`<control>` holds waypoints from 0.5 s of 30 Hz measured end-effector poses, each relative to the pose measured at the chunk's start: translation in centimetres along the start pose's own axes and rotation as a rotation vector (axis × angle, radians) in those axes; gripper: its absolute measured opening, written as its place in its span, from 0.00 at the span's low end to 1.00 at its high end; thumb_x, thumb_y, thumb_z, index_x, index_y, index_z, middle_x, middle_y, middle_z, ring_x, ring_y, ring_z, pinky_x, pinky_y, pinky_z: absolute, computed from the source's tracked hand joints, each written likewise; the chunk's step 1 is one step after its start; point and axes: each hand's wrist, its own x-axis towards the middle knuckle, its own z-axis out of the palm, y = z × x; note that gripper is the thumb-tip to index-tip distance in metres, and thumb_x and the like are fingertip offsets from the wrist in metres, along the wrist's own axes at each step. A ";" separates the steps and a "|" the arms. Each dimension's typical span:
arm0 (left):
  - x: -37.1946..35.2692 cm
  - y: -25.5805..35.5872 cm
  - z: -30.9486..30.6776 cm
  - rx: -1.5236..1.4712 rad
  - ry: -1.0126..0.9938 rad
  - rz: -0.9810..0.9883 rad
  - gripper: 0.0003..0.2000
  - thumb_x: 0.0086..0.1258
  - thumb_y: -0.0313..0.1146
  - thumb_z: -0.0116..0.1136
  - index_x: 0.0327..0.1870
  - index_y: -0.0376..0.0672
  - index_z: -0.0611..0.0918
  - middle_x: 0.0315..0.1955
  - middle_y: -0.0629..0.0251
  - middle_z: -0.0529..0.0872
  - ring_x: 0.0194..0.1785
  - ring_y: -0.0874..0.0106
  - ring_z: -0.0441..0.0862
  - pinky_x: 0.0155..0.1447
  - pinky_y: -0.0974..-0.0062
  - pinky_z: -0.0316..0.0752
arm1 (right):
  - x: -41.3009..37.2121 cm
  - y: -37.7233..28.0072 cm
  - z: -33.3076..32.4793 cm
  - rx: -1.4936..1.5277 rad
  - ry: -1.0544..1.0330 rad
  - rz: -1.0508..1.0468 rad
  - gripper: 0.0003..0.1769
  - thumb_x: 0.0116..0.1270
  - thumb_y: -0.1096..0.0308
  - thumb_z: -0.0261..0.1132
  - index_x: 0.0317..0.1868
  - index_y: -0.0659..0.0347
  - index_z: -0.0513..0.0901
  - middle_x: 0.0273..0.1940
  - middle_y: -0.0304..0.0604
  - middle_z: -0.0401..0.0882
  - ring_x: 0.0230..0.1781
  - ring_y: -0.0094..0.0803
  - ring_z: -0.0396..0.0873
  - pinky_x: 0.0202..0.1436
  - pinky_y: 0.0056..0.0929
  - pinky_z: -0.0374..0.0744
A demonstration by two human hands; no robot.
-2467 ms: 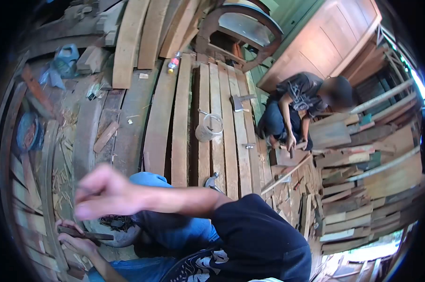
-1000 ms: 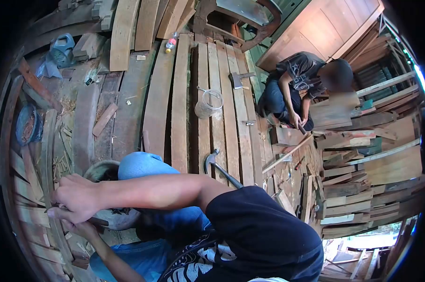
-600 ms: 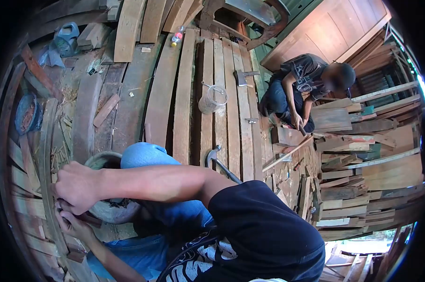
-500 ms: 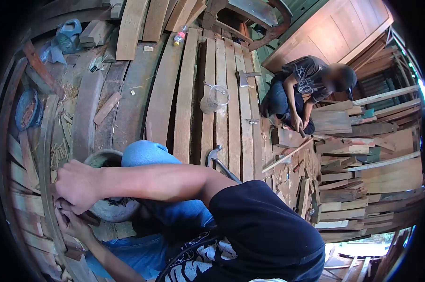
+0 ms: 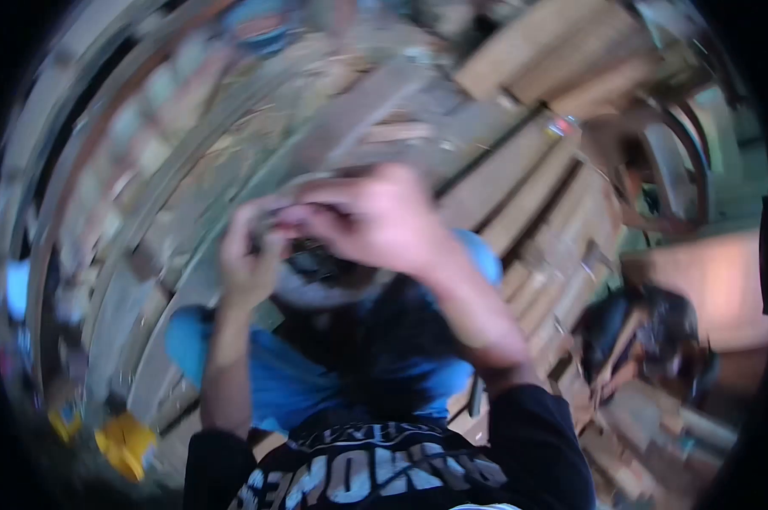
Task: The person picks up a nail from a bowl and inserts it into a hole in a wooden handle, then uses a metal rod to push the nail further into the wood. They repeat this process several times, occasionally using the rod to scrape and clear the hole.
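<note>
My left hand (image 5: 250, 251) and my right hand (image 5: 380, 217) meet in front of me, both smeared by motion. Their fingertips come together in a pinch, with something small between them that I cannot make out. Just below sits a round grey tub (image 5: 324, 291) between my knees, partly covered by my right hand and wrist. Dark contents (image 5: 314, 262) show inside it, too blurred to name.
Long wooden planks (image 5: 520, 204) lie across the floor, with an axe-like tool (image 5: 595, 257) on them. Another person (image 5: 647, 340) crouches at the right near stacked timber. A yellow object (image 5: 125, 444) stands at lower left.
The view has swung left, so the planks and the other person appear rotated and lower right. My hands, previously together at the far left beside the tub, now appear over it.
</note>
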 end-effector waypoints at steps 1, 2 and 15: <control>0.3 -0.2 0.2 0.059 0.049 0.069 0.14 0.70 0.34 0.59 0.52 0.38 0.78 0.33 0.65 0.83 0.34 0.79 0.80 0.39 0.80 0.75 | 0.1 0.0 -0.2 0.003 0.041 0.000 0.07 0.60 0.60 0.68 0.33 0.52 0.88 0.23 0.44 0.81 0.21 0.40 0.81 0.24 0.34 0.78; 0.4 -0.1 -0.6 0.185 0.017 0.117 0.13 0.65 0.32 0.64 0.49 0.38 0.80 0.35 0.60 0.85 0.37 0.75 0.82 0.43 0.77 0.77 | 0.1 0.0 -0.1 0.015 0.067 -0.022 0.05 0.58 0.66 0.70 0.33 0.57 0.86 0.18 0.43 0.78 0.15 0.35 0.77 0.20 0.31 0.74; 1.2 0.6 -1.7 0.223 -0.018 0.481 0.20 0.60 0.36 0.68 0.50 0.36 0.81 0.40 0.56 0.87 0.38 0.65 0.87 0.42 0.73 0.78 | -0.3 -3.3 0.6 0.013 0.008 0.088 0.04 0.57 0.72 0.71 0.33 0.58 0.85 0.19 0.41 0.76 0.12 0.31 0.74 0.17 0.29 0.70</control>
